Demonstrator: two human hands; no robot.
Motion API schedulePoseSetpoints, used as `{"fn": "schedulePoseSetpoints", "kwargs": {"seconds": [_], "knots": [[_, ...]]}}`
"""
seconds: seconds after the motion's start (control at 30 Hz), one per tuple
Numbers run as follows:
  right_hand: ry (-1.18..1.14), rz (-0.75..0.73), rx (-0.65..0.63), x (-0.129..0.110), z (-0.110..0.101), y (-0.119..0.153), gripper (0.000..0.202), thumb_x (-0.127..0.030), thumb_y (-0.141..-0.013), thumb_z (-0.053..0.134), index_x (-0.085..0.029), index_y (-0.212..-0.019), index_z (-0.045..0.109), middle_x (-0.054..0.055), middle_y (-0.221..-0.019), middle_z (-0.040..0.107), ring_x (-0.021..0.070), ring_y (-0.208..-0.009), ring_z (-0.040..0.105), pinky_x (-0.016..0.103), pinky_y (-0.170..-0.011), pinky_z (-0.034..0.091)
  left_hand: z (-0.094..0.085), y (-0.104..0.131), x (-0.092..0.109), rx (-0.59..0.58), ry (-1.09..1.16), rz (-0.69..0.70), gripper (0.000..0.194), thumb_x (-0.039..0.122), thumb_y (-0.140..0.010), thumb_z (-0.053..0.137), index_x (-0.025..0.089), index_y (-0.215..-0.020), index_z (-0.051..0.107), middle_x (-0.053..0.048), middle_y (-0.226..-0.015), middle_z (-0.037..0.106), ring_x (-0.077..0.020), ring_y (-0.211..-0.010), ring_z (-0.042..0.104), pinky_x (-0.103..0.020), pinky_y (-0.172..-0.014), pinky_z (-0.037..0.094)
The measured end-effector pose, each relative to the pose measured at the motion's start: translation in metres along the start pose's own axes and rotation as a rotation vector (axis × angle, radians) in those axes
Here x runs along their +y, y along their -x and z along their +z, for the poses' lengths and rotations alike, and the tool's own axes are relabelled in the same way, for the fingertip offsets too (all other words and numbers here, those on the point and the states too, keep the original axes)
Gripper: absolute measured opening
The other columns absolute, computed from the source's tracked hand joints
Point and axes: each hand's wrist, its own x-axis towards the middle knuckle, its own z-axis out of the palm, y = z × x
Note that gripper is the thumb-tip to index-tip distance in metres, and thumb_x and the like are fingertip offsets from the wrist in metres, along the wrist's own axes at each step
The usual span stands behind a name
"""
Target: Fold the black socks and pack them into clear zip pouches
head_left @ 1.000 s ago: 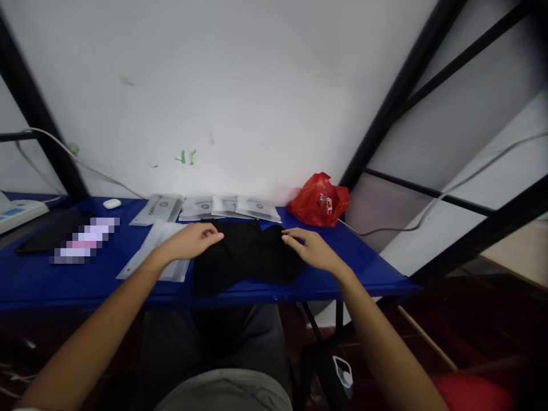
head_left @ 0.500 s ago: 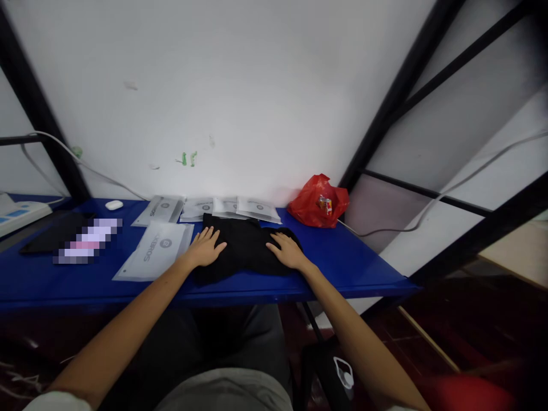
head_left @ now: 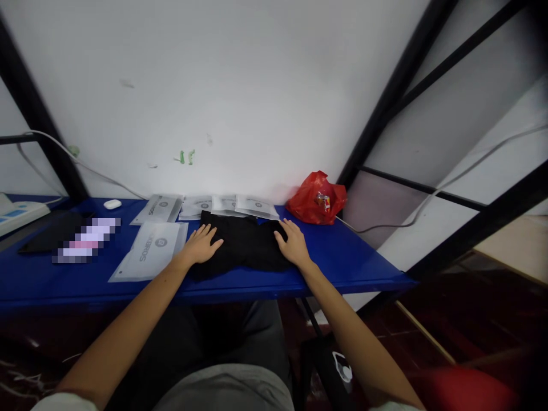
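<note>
A folded black garment (head_left: 242, 242) lies flat near the front edge of the blue table (head_left: 342, 257); its exact kind cannot be made out. On its left end rests my left hand (head_left: 200, 244), palm down with the fingers stretched out and the thumb apart. My right hand (head_left: 294, 242) lies on the right end, fingers extended and spread. Just left of the garment is a frosted plastic pouch (head_left: 152, 251) with grey lettering. Behind the garment, several similar pouches (head_left: 257, 206) lie in a row, partly overlapping.
At the back right sits a red plastic bag (head_left: 314, 200) with a small wrapper showing. A white case (head_left: 112, 204), a dark flat object (head_left: 47, 234) and a power strip (head_left: 23, 216) are at the left. Black metal posts (head_left: 379, 120) frame the table; a cable (head_left: 398, 224) hangs at right.
My right hand has shifted slightly outward and away from me to the garment's right end, its fingers now pointing more forward. The left hand stays on the left end. The view has moved slightly.
</note>
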Motion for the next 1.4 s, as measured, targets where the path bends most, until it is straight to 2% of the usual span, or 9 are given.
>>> {"fn": "schedulePoseSetpoints", "kwargs": {"seconds": [0.17, 0.4, 0.57, 0.7, 0.8, 0.9, 1.1, 1.23, 1.4], "knots": [[0.034, 0.044, -0.271, 0.001, 0.005, -0.001, 0.049, -0.042, -0.091, 0.039, -0.014, -0.129, 0.051, 0.016, -0.139, 0.045, 0.0266, -0.131, 0.039, 0.045, -0.107, 0.031, 0.0, 0.0, -0.002, -0.006, 0.01, 0.003, 0.069, 0.059, -0.088, 0.022, 0.015, -0.141, 0.032, -0.013, -0.152, 0.02, -0.0282, -0.14, 0.013, -0.047, -0.11, 0.018], [0.074, 0.038, -0.31, 0.0, 0.003, -0.001, 0.049, -0.041, -0.092, 0.038, -0.01, -0.128, 0.052, 0.018, -0.14, 0.043, 0.0275, -0.131, 0.04, 0.043, -0.107, 0.032, -0.002, 0.001, -0.001, -0.04, 0.009, -0.007, 0.071, 0.059, -0.088, 0.021, 0.014, -0.143, 0.028, -0.013, -0.153, 0.017, -0.0271, -0.141, 0.01, -0.046, -0.112, 0.014], [0.014, -0.012, -0.168, -0.006, -0.004, 0.0, 0.044, -0.036, -0.09, 0.043, -0.009, -0.124, 0.054, 0.019, -0.136, 0.048, 0.0264, -0.13, 0.041, 0.043, -0.108, 0.031, -0.012, 0.006, 0.007, 0.012, -0.036, 0.021, 0.063, 0.051, -0.091, 0.029, 0.013, -0.141, 0.032, -0.015, -0.151, 0.023, -0.0286, -0.14, 0.015, -0.046, -0.111, 0.017], [-0.136, -0.159, -0.017, -0.03, -0.026, 0.013, 0.025, -0.036, -0.087, 0.051, -0.017, -0.097, 0.064, 0.014, -0.128, 0.056, 0.0239, -0.123, 0.048, 0.042, -0.104, 0.036, -0.031, 0.029, 0.03, 0.228, -0.102, 0.223, 0.041, 0.034, -0.092, 0.036, 0.014, -0.125, 0.05, -0.015, -0.131, 0.051, -0.0275, -0.125, 0.042, -0.04, -0.103, 0.032], [-0.192, -0.323, -0.272, -0.049, -0.045, 0.029, 0.022, -0.043, -0.08, 0.061, -0.021, -0.076, 0.063, 0.01, -0.128, 0.056, 0.0256, -0.123, 0.047, 0.045, -0.101, 0.038, -0.044, 0.055, 0.044, 0.097, -0.113, 0.295, 0.033, 0.037, -0.093, 0.035, 0.018, -0.1, 0.061, -0.008, -0.098, 0.064, -0.0225, -0.093, 0.06, -0.034, -0.081, 0.045], [-0.119, -0.335, -0.408, -0.051, -0.057, 0.041, 0.026, -0.043, -0.072, 0.069, -0.02, -0.081, 0.062, 0.014, -0.133, 0.052, 0.03, -0.127, 0.043, 0.049, -0.102, 0.036, -0.051, 0.078, 0.042, -0.017, -0.168, 0.295, 0.036, 0.046, -0.089, 0.043, 0.016, -0.101, 0.061, -0.009, -0.097, 0.062, -0.0238, -0.09, 0.06, -0.034, -0.076, 0.045], [-0.024, -0.317, -0.396, -0.029, -0.063, 0.047, 0.008, -0.023, -0.079, 0.059, -0.02, -0.085, 0.062, 0.012, -0.13, 0.054, 0.0286, -0.127, 0.043, 0.049, -0.103, 0.036, -0.058, 0.093, 0.022, -0.108, -0.258, 0.293, 0.029, 0.029, -0.089, 0.045, 0.016, -0.112, 0.057, -0.009, -0.107, 0.06, -0.0231, -0.098, 0.058, -0.033, -0.08, 0.045], [-0.003, -0.296, -0.37, -0.022, -0.063, 0.047, 0.016, -0.013, -0.076, 0.054, -0.019, -0.088, 0.063, 0.012, -0.128, 0.057, 0.0284, -0.126, 0.044, 0.05, -0.105, 0.034, -0.059, 0.093, 0.023, -0.12, -0.358, 0.274, 0.028, 0.01, -0.085, 0.041, 0.015, -0.104, 0.06, -0.009, -0.102, 0.063, -0.0242, -0.097, 0.058, -0.035, -0.08, 0.044], [-0.106, -0.272, -0.373, -0.015, -0.067, 0.046, 0.014, -0.015, -0.076, 0.055, -0.02, -0.086, 0.064, 0.012, -0.124, 0.059, 0.0266, -0.122, 0.049, 0.046, -0.101, 0.04, -0.063, 0.096, 0.017, -0.092, -0.226, 0.252, 0.03, 0.016, -0.089, 0.034, 0.017, -0.103, 0.061, -0.008, -0.101, 0.065, -0.0232, -0.094, 0.06, -0.035, -0.08, 0.045]]}}
